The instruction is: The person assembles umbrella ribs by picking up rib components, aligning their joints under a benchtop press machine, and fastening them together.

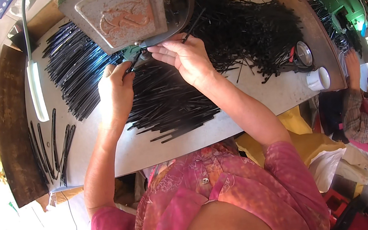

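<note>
My left hand (116,85) is closed in a pinch on a thin black strip (134,61), beside a small green metal fixture (131,52) under the machine head. Just right of the fixture, my right hand (188,60) has its thumb and forefinger together on another slim black piece (195,23) that slants up and away; its other fingers reach toward the fixture. Above both hands hangs the worn grey machine head (122,15), hiding part of the work point. Bundles of long black strips lie left of the machine (70,71) and between my forearms (169,100).
A tangled heap of black pieces (252,29) covers the table's right side. A white cup (318,79) stands near the right edge. Several loose strips (54,147) and a lamp tube (37,91) are at left. A co-worker (366,117) sits at right, near a green machine (345,7).
</note>
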Demonstrator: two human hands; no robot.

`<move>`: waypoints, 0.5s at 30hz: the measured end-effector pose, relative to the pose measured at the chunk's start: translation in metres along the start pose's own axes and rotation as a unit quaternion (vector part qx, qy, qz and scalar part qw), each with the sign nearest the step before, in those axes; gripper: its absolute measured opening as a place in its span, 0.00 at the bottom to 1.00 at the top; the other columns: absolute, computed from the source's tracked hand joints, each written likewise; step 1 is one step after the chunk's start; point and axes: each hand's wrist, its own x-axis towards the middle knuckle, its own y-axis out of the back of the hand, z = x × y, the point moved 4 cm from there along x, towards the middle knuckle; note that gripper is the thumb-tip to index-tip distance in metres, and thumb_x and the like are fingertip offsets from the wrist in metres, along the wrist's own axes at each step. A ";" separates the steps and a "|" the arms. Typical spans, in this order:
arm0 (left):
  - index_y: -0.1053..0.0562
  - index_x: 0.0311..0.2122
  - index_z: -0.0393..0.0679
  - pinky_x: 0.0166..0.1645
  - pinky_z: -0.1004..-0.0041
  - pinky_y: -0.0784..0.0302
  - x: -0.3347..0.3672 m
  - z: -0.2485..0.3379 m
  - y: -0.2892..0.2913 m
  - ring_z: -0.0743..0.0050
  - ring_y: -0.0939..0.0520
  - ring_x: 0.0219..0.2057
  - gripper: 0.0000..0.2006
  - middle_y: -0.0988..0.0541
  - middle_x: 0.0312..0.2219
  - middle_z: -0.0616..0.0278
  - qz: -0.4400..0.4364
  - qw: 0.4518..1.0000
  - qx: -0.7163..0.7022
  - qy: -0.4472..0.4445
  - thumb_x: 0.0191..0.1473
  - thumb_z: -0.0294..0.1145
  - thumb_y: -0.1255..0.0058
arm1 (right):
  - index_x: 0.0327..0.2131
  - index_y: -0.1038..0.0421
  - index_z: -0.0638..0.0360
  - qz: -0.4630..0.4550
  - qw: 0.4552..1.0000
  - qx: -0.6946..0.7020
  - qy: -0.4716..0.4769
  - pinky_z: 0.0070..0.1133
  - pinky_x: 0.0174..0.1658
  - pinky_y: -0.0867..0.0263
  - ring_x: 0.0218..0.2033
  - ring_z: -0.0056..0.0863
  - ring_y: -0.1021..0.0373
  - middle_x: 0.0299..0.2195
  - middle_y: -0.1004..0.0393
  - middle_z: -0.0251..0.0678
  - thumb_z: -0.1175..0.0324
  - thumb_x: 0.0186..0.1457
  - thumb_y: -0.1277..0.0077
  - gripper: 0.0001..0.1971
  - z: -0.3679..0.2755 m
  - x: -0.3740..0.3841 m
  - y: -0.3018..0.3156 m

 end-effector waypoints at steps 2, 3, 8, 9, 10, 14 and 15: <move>0.27 0.35 0.38 0.30 0.70 0.35 -0.001 0.000 -0.001 0.59 0.29 0.23 0.11 0.32 0.21 0.54 0.001 1.000 0.002 -0.001 0.42 0.22 0.50 | 0.30 0.35 0.68 -0.003 1.000 -0.004 0.006 0.22 0.37 0.31 0.34 0.30 0.29 0.31 0.29 0.42 0.75 0.49 0.54 0.05 -0.001 -0.001 0.000; 0.27 0.35 0.38 0.29 0.69 0.34 -0.002 0.001 -0.002 0.59 0.29 0.23 0.11 0.32 0.22 0.55 0.003 1.000 0.016 -0.009 0.42 0.22 0.50 | 0.30 0.35 0.68 -0.006 1.000 -0.008 0.013 0.22 0.37 0.31 0.34 0.30 0.29 0.31 0.29 0.42 0.75 0.49 0.54 0.05 -0.002 -0.001 0.000; 0.28 0.36 0.40 0.27 0.68 0.32 -0.004 0.004 -0.002 0.59 0.28 0.23 0.11 0.33 0.23 0.56 0.024 0.991 0.102 -0.079 0.42 0.22 0.51 | 0.30 0.35 0.68 -0.001 1.000 -0.010 0.015 0.22 0.37 0.31 0.33 0.30 0.29 0.31 0.29 0.43 0.76 0.48 0.53 0.05 -0.001 -0.001 0.001; 0.29 0.36 0.41 0.25 0.67 0.32 -0.006 0.005 -0.003 0.59 0.27 0.23 0.12 0.33 0.24 0.55 0.031 0.985 0.141 -0.097 0.43 0.22 0.51 | 0.30 0.35 0.68 -0.001 1.000 -0.013 0.014 0.22 0.37 0.31 0.33 0.30 0.29 0.31 0.29 0.43 0.76 0.48 0.54 0.05 -0.001 -0.001 0.001; 0.30 0.37 0.41 0.24 0.67 0.32 -0.007 0.006 -0.003 0.58 0.27 0.22 0.12 0.33 0.24 0.55 0.039 0.976 0.181 -0.114 0.43 0.22 0.52 | 0.30 0.35 0.68 -0.001 1.000 -0.013 0.014 0.22 0.37 0.31 0.33 0.30 0.29 0.31 0.29 0.43 0.76 0.48 0.54 0.05 -0.002 -0.001 0.001; 0.30 0.38 0.42 0.24 0.68 0.32 -0.006 0.010 0.009 0.58 0.27 0.21 0.13 0.33 0.24 0.55 0.034 0.967 0.195 -0.157 0.43 0.22 0.52 | 0.30 0.36 0.70 0.000 1.000 -0.030 -0.008 0.29 0.40 0.31 0.35 0.37 0.30 0.32 0.30 0.48 0.77 0.49 0.56 0.05 -0.010 -0.003 0.003; 0.30 0.38 0.42 0.23 0.68 0.32 -0.006 0.007 0.013 0.58 0.27 0.21 0.12 0.33 0.23 0.55 0.006 0.973 0.179 -0.142 0.43 0.23 0.52 | 0.29 0.35 0.70 0.003 0.999 -0.035 -0.012 0.28 0.39 0.31 0.33 0.36 0.29 0.32 0.30 0.47 0.77 0.48 0.55 0.05 -0.012 -0.003 0.005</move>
